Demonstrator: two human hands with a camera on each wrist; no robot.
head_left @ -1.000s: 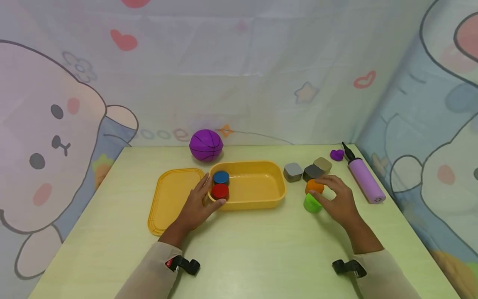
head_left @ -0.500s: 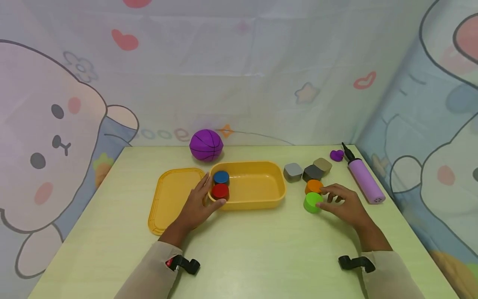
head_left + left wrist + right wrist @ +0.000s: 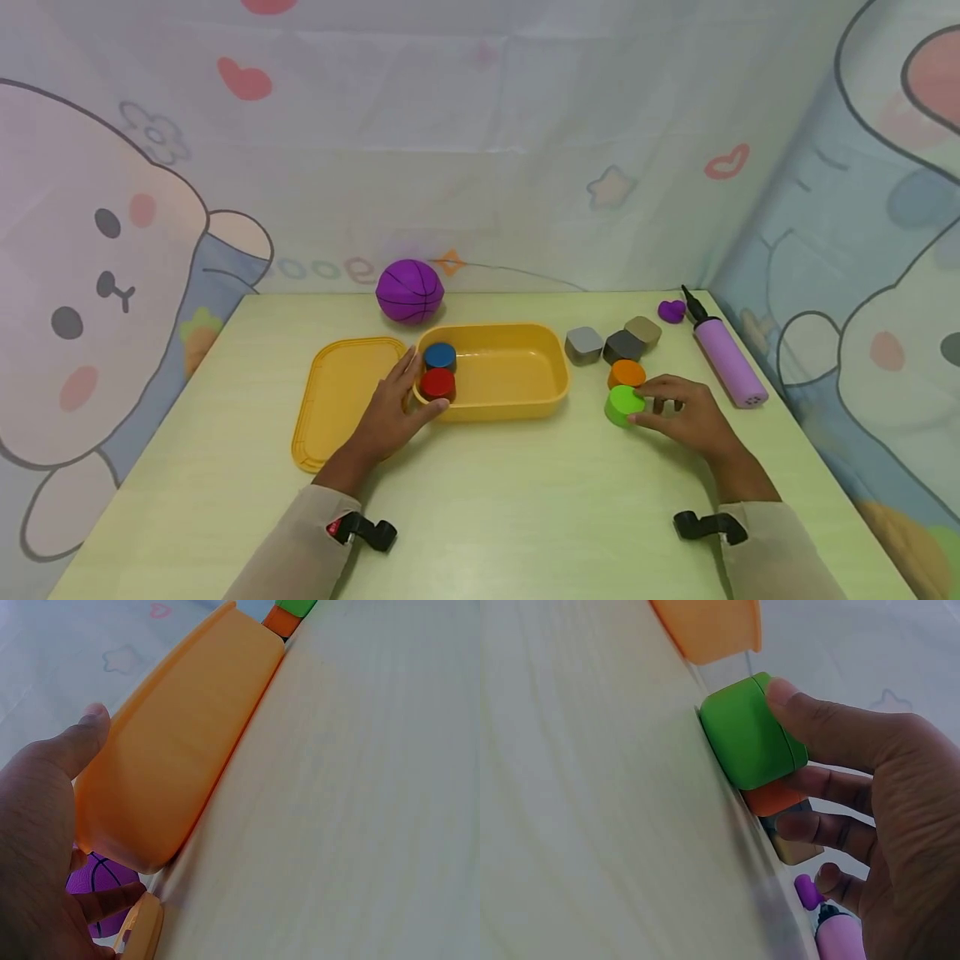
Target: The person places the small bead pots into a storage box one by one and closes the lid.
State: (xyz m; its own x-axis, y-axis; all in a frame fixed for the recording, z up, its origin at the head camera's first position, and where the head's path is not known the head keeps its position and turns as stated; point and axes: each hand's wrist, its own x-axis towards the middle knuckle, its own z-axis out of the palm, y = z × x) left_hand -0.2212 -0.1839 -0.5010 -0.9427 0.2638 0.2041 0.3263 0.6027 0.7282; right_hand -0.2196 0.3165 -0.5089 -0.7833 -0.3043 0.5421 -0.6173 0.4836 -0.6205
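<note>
My left hand [image 3: 393,417] rests at the left end of a yellow plastic container [image 3: 517,410]. In the left wrist view, its thumb touches the container's rim and the other fingers spread beside the end wall. Inside, at the left, stand a blue round box [image 3: 440,357] and a red round box [image 3: 438,384]. My right hand [image 3: 686,412] pinches a small green lidded box [image 3: 750,735] between thumb and index finger, its other fingers loosely bent. The green box stands on the table, touching an orange box [image 3: 626,373] behind it.
Left of the container lies a yellow lid [image 3: 341,392]. A purple ball [image 3: 409,292] stands behind. Grey [image 3: 584,345], dark grey [image 3: 622,346] and tan boxes [image 3: 642,332] sit right of the container, near a purple heart-shaped piece [image 3: 672,311] and a lilac pump [image 3: 729,362].
My right hand first drew back rightward from over the orange and green boxes, then came in lower, onto the green box's right side. My left hand has stayed at the container.
</note>
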